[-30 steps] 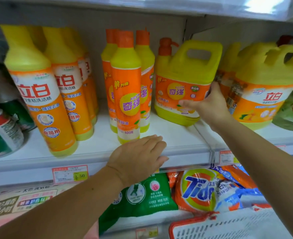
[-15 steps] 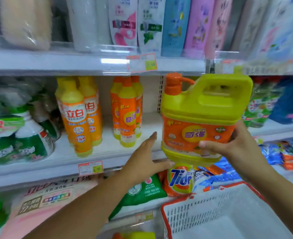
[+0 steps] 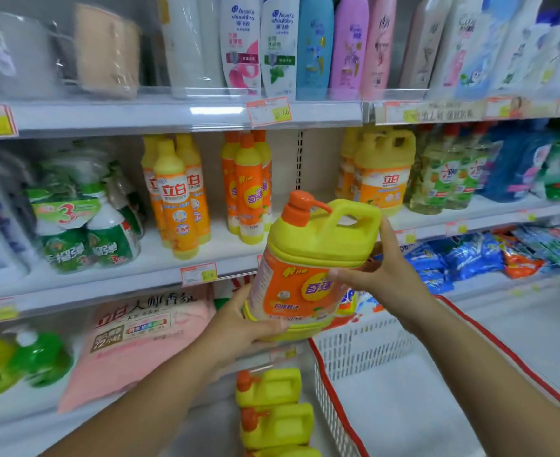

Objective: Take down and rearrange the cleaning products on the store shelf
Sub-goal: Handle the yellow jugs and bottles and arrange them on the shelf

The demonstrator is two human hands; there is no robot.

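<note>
Head view: a person stands facing store shelving, both bare arms reaching forward. Between the hands is a yellow pump jug of dish detergent [image 3: 308, 268] with an orange label and an orange pump top. It is in the air in front of the middle shelf [image 3: 107, 285], clear of its front edge and tilted slightly to the person's right.

The left hand [image 3: 239, 328] cups the jug's lower corner, fingers curled under the base. The right hand [image 3: 381, 275] clasps the opposite side, with the thumb across the label and the fingers wrapped behind, just below the handle. Both hands have a firm hold.

On the middle shelf, a bare stretch lies between a cluster of slim orange-and-yellow bottles [image 3: 249, 192] and a group of yellow handled jugs [image 3: 384, 173] further right. Taller orange bottles [image 3: 176, 199] stand to the left of the slim ones. A white basket with a red rim [image 3: 503, 347] sits below the right hand; the part in view holds nothing. Three similar yellow pump jugs [image 3: 272, 413] lie low down beside the basket's left wall.

By this showing the task is partly done. One jug is off the shelf and in hand but not yet set down, and most products remain in their rows.
</note>
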